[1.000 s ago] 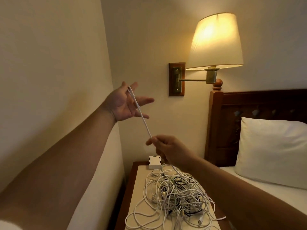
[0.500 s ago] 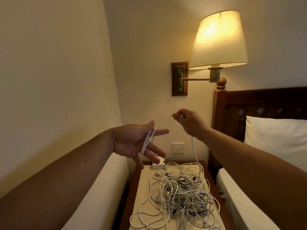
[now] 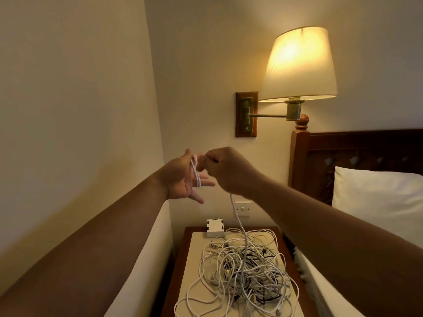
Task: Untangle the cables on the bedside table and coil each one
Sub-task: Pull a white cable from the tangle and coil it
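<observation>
My left hand (image 3: 180, 181) is raised above the bedside table (image 3: 179, 259), palm up and fingers straight, with two or three loops of a white cable (image 3: 196, 172) wound across it. Touching its fingertips, my right hand (image 3: 229, 170) pinches the same cable. From under the right hand the cable's free length (image 3: 239, 221) hangs down into a tangled pile of several white and dark cables (image 3: 242, 271) on the table's cream top.
A white adapter box (image 3: 215, 228) sits at the table's back edge, below a wall switch (image 3: 243, 208). A lit wall lamp (image 3: 299, 65) hangs above. The wooden headboard (image 3: 343, 152), pillow (image 3: 377, 195) and bed lie right; a wall closes the left.
My right hand has swung left from beside the lamp arm to meet my left hand's fingers, laying more cable onto it. The left hand has risen slightly, and the hanging length is shorter.
</observation>
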